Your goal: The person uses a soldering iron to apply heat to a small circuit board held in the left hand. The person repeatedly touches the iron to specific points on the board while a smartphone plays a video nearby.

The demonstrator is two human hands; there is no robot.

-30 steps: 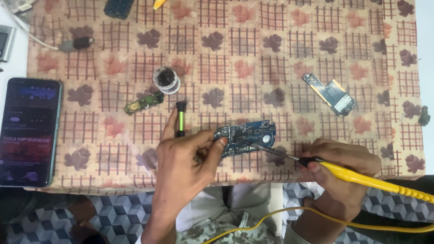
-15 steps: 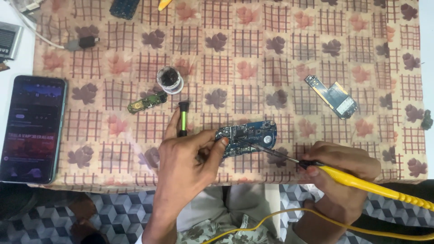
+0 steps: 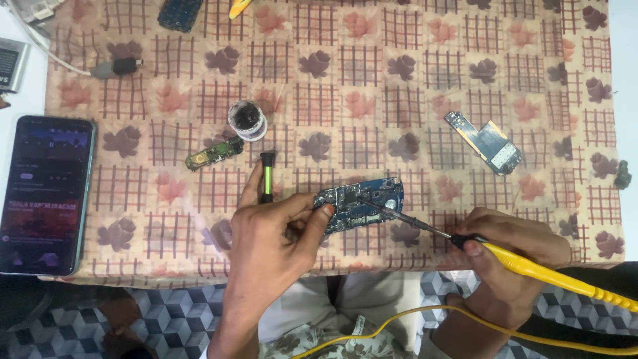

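Tablecloth (image 3: pixel 412 106): circuit board (image 3: pixel 362 203) between hands.

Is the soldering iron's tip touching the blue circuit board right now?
Yes, the soldering iron in the right hand has its tip on the blue circuit board.

Bright, even overhead light, soft shadows, sharp focus, slight edge distortion.

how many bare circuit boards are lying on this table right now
3: a blue circuit board pinned by the left hand under the soldering iron in the right hand; a small green board near the flux tin; a blue-and-gold board at right.
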